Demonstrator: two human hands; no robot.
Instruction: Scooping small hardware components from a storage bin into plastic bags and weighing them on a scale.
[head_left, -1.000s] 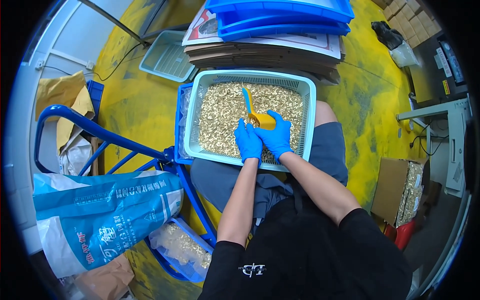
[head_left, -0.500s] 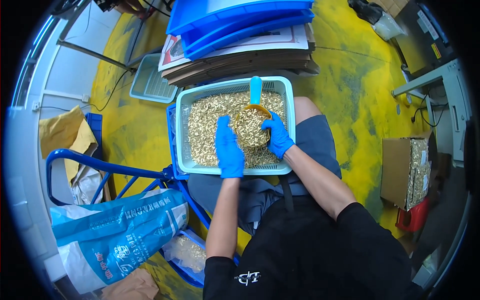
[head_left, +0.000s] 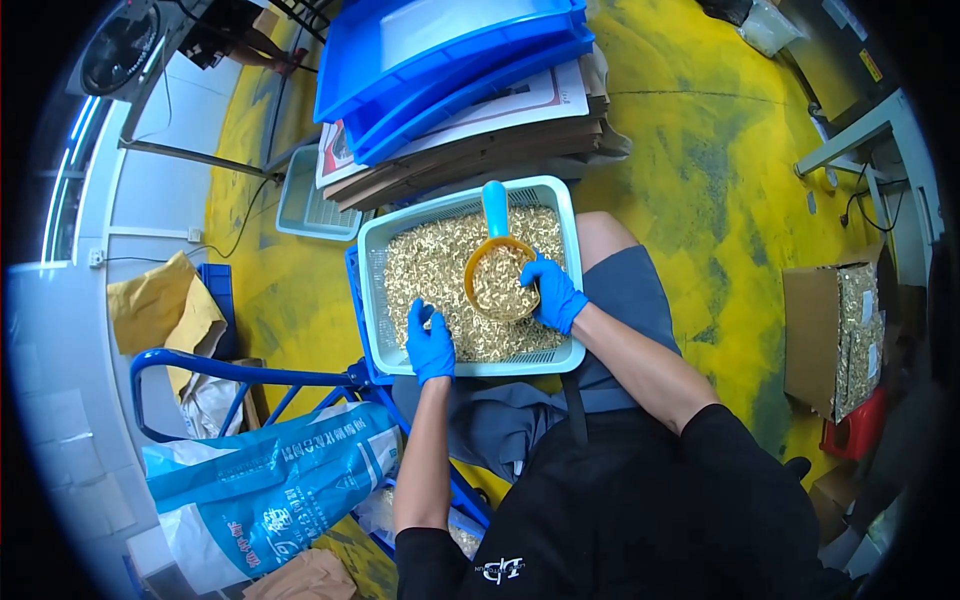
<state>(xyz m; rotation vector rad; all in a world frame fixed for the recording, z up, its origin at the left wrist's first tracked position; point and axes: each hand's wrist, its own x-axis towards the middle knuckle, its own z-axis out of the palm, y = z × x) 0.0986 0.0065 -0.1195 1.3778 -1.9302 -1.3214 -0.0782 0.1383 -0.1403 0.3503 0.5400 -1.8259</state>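
A pale green plastic basket in front of me holds a deep layer of small gold-coloured metal pieces. Among them rests a scoop with a light blue handle and an orange-yellow bowl, filled with the same pieces; its handle points away from me. My right hand, in a blue glove, grips the bowl's right rim. Over the basket's near left part is my left hand, also gloved, its thumb and fingers slightly apart, and I make out nothing held between them.
Beyond the basket, blue trays lie on stacked cardboard. At left stand a blue tubular handle and a blue-and-white sack. An open carton with bagged gold pieces is at right. Another green basket sits far left.
My left hand has moved left, away from the scoop, and its fingers have curled. My right hand still holds the scoop, whose bowl now faces up more. The whole view has shifted slightly.
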